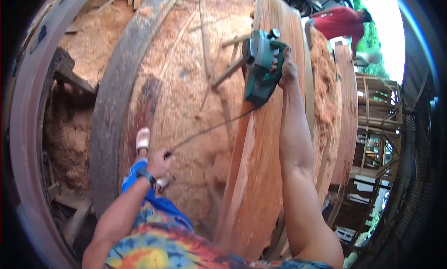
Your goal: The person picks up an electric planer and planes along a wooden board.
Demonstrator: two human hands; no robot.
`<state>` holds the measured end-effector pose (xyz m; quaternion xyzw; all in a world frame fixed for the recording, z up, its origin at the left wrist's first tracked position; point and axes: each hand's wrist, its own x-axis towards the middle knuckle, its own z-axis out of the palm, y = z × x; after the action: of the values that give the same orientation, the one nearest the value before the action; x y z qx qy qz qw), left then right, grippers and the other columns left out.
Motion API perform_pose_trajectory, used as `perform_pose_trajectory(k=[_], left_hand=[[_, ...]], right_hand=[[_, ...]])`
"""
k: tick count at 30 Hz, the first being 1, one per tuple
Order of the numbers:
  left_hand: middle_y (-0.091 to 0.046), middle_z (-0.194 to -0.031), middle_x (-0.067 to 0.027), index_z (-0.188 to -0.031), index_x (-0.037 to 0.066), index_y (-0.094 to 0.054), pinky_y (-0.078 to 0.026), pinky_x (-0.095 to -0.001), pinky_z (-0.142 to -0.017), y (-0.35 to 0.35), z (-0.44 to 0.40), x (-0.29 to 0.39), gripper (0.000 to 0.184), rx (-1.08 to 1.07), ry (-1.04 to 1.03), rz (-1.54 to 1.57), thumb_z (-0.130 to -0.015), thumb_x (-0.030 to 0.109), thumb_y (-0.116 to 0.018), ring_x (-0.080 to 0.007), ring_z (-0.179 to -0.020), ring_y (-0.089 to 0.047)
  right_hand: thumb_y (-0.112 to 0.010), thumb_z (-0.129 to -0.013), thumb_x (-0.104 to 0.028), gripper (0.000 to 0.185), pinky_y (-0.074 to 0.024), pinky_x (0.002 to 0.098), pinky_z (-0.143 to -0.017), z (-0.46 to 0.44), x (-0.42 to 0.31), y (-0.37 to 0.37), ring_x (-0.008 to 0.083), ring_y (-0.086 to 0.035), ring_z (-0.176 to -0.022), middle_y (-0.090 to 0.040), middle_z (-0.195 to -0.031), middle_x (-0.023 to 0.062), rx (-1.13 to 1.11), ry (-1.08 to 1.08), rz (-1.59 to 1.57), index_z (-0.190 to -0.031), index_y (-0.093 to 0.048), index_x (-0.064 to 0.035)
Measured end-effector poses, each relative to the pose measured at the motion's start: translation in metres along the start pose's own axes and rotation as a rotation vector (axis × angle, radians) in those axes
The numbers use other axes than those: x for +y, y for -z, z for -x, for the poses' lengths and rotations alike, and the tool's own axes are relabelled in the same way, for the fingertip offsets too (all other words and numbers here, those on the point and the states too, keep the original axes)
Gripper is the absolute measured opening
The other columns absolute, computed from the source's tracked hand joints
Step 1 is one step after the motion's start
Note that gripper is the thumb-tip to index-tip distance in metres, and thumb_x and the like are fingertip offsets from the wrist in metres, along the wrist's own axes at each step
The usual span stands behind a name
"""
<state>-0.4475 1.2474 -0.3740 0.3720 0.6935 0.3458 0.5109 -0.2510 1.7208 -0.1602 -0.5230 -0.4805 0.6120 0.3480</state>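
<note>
Head view: we wrap right hand (287,70) round handle (280,44) of green planer (261,64), fingers curled in firmly. Planer sits on long wooden board (263,176), at its left edge, toward far end. Our left hand (160,164), apart from board, pinches dark cord (214,128) running to planer's near end. Sawdust (186,108) covers ground alongside. Person in red shirt (337,23) is beyond, upper right.

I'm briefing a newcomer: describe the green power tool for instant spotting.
Find the long, broad reddish plank right of centre. On its upper half, the power tool overlaps the left edge. Unlike the surrounding timber, it has a green body and a dark trailing cord.
</note>
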Motion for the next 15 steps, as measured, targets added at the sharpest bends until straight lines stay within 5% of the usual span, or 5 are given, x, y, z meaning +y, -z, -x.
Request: perform_pose_trajectory(k=[3,6,15], left_hand=[[-0.070,-0.096,-0.0247,-0.098,-0.002,-0.069,-0.054,-0.0427,-0.078,0.029,0.021,-0.014,0.033,0.036,0.029,-0.229,-0.084,0.028,-0.068,-0.0379,-0.091,-0.069],[-0.070,-0.090,-0.0237,-0.094,-0.002,-0.067,-0.053,-0.0417,-0.077,0.038,0.053,-0.031,0.022,0.084,0.067,-0.141,-0.088,0.019,-0.067,-0.0368,-0.086,-0.070],[-0.066,-0.085,-0.0196,-0.082,-0.001,-0.064,-0.050,-0.0446,-0.077,-0.030,0.097,-0.050,0.021,-0.011,-0.030,-0.263,-0.085,0.018,-0.073,-0.0364,-0.083,-0.064]], right_hand=[[-0.054,-0.094,-0.063,0.059,-0.0453,0.0285,-0.050,0.094,0.028,0.012,0.0127,-0.049,-0.051,-0.049,-0.065,0.0018,0.062,-0.047,-0.014,-0.098,-0.054,-0.0044],[-0.051,-0.094,-0.065,0.061,-0.0453,0.0307,-0.046,0.197,0.066,0.022,0.0140,-0.050,-0.047,-0.049,-0.061,0.0021,0.099,-0.058,-0.002,-0.096,-0.054,-0.0040],[-0.045,-0.091,-0.073,0.079,-0.0456,0.0285,-0.044,0.548,0.172,0.046,0.0134,-0.050,-0.043,-0.052,-0.057,0.0044,0.151,-0.143,0.101,-0.105,-0.052,0.0039]])
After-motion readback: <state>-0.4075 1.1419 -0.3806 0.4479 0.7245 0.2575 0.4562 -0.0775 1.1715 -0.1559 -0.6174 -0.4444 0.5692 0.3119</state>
